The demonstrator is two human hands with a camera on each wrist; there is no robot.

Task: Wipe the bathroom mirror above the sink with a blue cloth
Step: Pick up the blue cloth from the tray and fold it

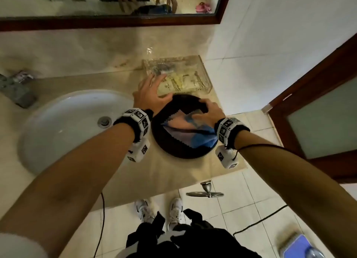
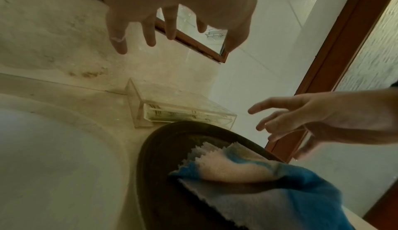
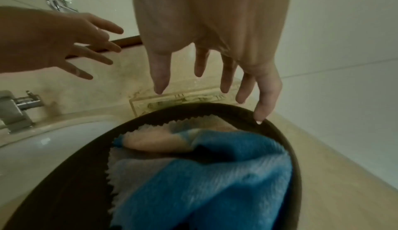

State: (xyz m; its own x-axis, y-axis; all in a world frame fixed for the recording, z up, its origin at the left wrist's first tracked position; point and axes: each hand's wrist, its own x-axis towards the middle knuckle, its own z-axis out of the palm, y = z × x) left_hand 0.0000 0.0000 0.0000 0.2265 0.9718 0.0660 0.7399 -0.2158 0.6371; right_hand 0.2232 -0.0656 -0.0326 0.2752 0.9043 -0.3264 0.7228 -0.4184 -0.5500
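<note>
Left hand (image 2: pixel 176 4) and right hand (image 2: pixel 318 119) hover, fingers (image 2: pixel 117 34) spread, over a blue cloth (image 2: pixel 290 187) lying in a dark bowl (image 2: pixel 155 165) beside the sink (image 2: pixel 53 165).

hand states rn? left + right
Left hand: open, fingers spread, holding nothing, over the clear box.
Right hand: open, fingers straight, empty, above the blue cloth in the dark tray.

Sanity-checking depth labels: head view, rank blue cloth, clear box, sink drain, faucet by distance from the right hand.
From the right hand:
1. Blue cloth, just below it in the dark bowl.
2. Clear box, behind, against the wall.
3. Sink drain, to the left.
4. Faucet, far left.
</note>
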